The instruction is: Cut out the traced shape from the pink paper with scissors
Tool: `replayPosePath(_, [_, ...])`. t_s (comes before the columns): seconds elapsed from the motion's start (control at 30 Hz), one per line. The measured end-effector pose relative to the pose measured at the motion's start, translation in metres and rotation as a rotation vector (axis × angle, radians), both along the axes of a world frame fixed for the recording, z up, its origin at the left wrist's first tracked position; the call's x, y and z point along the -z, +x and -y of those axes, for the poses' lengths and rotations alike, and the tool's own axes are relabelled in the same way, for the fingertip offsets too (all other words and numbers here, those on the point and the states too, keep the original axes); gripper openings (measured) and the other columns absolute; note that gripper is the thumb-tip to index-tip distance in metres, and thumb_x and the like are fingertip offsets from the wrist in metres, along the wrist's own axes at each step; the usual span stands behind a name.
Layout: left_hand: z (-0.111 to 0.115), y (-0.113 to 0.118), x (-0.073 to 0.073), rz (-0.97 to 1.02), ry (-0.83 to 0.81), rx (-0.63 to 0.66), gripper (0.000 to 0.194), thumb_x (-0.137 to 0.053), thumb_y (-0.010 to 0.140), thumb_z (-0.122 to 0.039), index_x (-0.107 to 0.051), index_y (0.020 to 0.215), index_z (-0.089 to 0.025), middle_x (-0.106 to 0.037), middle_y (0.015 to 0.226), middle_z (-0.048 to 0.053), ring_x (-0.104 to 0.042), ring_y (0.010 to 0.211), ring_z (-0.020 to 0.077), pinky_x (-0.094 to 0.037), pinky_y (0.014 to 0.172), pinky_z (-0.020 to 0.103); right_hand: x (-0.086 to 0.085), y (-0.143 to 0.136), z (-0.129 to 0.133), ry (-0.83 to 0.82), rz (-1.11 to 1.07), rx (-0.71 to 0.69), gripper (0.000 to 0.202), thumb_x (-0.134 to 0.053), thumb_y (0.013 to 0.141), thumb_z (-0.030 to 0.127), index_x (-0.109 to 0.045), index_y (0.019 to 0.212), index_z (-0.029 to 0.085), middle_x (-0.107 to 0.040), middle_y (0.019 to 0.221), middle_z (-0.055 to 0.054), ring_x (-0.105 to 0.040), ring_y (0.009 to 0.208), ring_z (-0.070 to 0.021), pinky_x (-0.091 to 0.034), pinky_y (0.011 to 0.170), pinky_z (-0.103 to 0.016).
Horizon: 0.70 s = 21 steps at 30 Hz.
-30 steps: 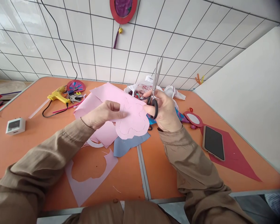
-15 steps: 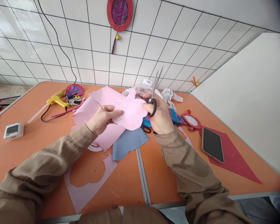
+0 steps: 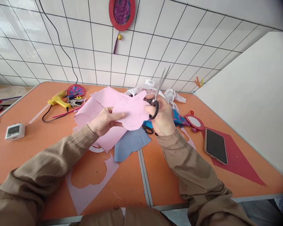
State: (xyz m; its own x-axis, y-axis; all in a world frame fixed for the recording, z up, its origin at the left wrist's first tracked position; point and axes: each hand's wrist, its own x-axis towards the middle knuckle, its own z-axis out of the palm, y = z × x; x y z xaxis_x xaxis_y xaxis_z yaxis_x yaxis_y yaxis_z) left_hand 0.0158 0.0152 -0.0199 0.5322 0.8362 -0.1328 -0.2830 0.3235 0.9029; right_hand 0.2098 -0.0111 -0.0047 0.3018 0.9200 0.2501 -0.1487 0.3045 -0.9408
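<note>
A pink cut-out shape with rounded lobes and thin drawn lines is held up above the table. My left hand pinches its left side, thumb on top. On the right, my right hand has its fingers round the black handles of the scissors, whose slightly parted blades point up and away. The thumb of that hand also lies at the shape's right edge. Behind and below the shape are larger pink sheets and a grey-blue piece.
A yellow glue gun, keys and a white device are at the left. A pink offcut lies in front. To the right are a phone on a red sheet and a red oval ornament.
The pink shape has turned clockwise, its narrow tip now pointing up and right. My left thumb has moved slightly right on it, and the scissors' blades lean further right.
</note>
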Motion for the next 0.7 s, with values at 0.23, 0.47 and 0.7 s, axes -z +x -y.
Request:
replayPosePath(0.23, [0.01, 0.008, 0.001, 0.031, -0.016, -0.108, 0.026, -0.092, 0.06, -0.025, -0.081, 0.082, -0.016, -0.077, 0.083, 0.005, -0.069, 0.079, 0.0183, -0.058, 0.068, 0.028, 0.006, -0.005, 0.002, -0.021, 0.03, -0.071, 0.029, -0.077, 0.057, 0.024, -0.063, 0.083, 0.023, -0.047, 0.068, 0.007, -0.041, 0.056, -0.0082, -0.034, 0.047, -0.023])
replayPosePath(0.47, [-0.003, -0.005, -0.01, -0.183, 0.144, 0.003, 0.017, -0.088, 0.058, -0.019, -0.08, 0.072, -0.014, -0.075, 0.074, 0.006, -0.068, 0.072, 0.0199, -0.053, 0.059, 0.027, -0.005, 0.005, 0.008, -0.036, 0.133, -0.145, 0.032, -0.082, 0.062, 0.03, -0.066, 0.088, 0.023, -0.057, 0.067, 0.005, -0.051, 0.058, -0.0116, -0.041, 0.052, -0.027])
replayPosePath(0.7, [-0.005, -0.01, -0.015, -0.263, 0.193, 0.101, 0.017, -0.088, 0.061, -0.023, -0.08, 0.072, -0.013, -0.075, 0.071, 0.007, -0.068, 0.07, 0.0206, -0.053, 0.059, 0.028, -0.007, 0.005, 0.009, -0.079, 0.199, -0.219, 0.04, -0.09, 0.054, 0.029, -0.064, 0.085, 0.024, -0.06, 0.063, 0.005, -0.049, 0.051, -0.0107, -0.039, 0.046, -0.025])
